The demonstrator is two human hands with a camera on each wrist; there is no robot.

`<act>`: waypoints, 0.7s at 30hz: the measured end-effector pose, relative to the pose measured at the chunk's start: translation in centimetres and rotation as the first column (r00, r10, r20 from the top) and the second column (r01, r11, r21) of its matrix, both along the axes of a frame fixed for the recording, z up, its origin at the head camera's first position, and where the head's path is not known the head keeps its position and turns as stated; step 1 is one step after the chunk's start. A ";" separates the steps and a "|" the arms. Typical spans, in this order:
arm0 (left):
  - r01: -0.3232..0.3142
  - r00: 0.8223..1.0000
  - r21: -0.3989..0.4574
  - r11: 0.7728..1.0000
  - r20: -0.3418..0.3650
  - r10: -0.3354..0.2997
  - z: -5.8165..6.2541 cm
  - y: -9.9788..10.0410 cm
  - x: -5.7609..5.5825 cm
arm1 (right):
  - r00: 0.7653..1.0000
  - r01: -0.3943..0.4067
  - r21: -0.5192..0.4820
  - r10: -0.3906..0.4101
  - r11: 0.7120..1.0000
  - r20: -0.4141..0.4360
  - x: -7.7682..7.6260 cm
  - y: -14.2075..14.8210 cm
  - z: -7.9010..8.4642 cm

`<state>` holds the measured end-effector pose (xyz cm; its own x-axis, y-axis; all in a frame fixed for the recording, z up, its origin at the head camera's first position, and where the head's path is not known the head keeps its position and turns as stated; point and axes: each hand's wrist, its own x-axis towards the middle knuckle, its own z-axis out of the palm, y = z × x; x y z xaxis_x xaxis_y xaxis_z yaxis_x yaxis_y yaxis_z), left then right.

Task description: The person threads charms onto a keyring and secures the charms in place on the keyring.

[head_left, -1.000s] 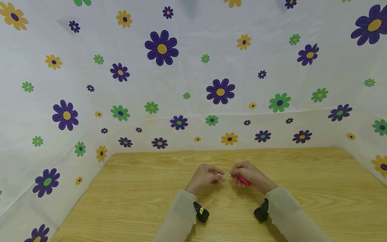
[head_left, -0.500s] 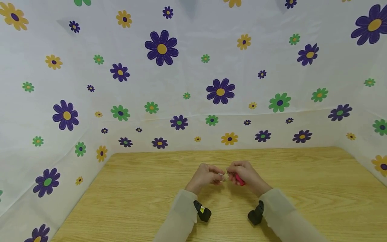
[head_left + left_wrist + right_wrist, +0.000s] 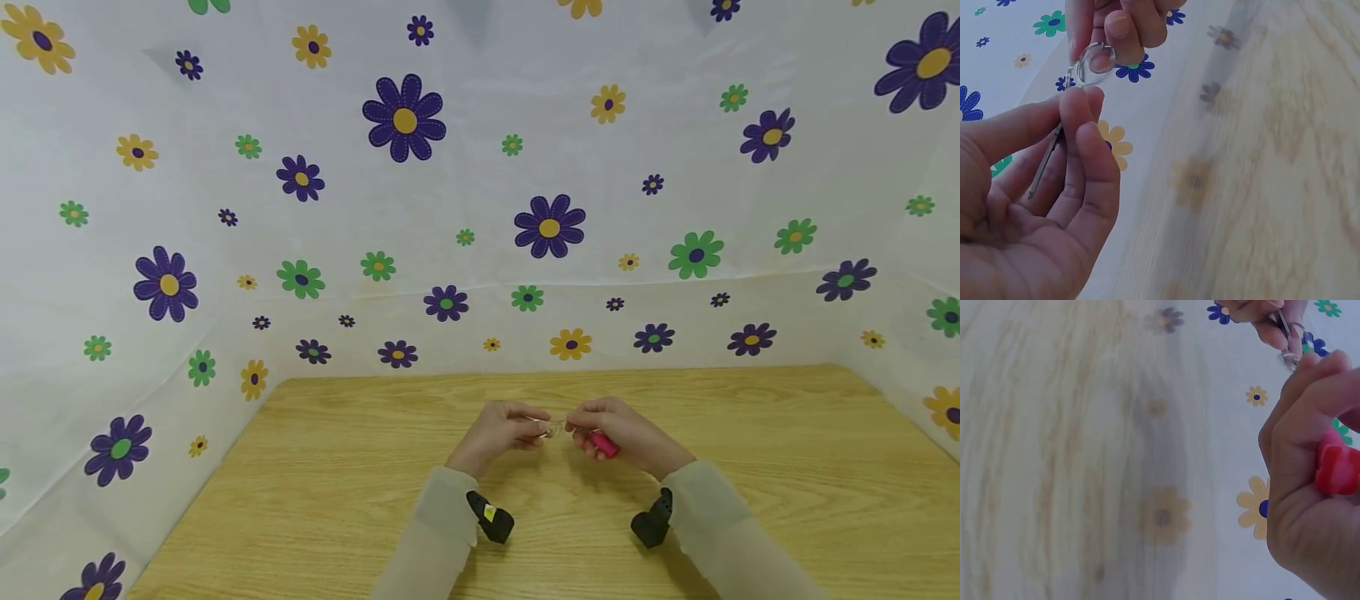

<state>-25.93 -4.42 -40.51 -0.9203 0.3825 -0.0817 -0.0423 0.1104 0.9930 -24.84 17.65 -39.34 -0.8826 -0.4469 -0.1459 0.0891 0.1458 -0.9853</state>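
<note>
Over the wooden table (image 3: pixel 360 500), both hands meet at a small set of keyring parts. My left hand (image 3: pixel 501 435) pinches a thin metal key (image 3: pixel 1045 164) between thumb and fingers, its blade slanting down toward the palm. From the pinched end, a metal split ring (image 3: pixel 1099 65) and smaller links reach to the right hand's fingertips. My right hand (image 3: pixel 617 429) pinches those links by thumb and forefinger. Its other fingers curl round a pink-red keychain piece (image 3: pixel 1339 469), whose end shows in the palm; the rest is hidden.
A white flowered sheet (image 3: pixel 465 183) hangs behind the table and along both sides. Each wrist wears a black camera on a cream sleeve, the left camera (image 3: pixel 491 518) and the right camera (image 3: pixel 652 521).
The right hand moved left against the left hand, then drew back right with the pink-red keychain. The left hand shifted slightly left, and the gap between the fingertips widened again.
</note>
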 end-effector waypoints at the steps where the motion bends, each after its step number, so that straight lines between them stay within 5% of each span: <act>1: 0.009 1.000 -0.001 1.000 -0.002 -0.009 0.0 -0.1 0.0 | 1.000 -0.015 0.004 0.015 1.000 0.002 0.0 0.2 0.1; 10: 0.048 0.999 -0.022 0.999 -0.003 -0.048 -0.1 -0.6 -0.3 | 0.994 -0.106 -0.031 0.107 0.994 0.003 -0.2 1.3 0.4; 21: 0.047 0.999 -0.004 0.999 0.013 -0.047 0.1 -1.2 -0.3 | 0.996 -0.082 -0.040 0.084 0.996 0.040 -0.4 2.3 0.4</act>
<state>-26.19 -5.63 -40.43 -0.9000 0.4253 -0.0953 -0.0496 0.1172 0.9919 -25.19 19.93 -38.98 -0.8356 -0.5245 -0.1631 0.1193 0.1166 -0.9860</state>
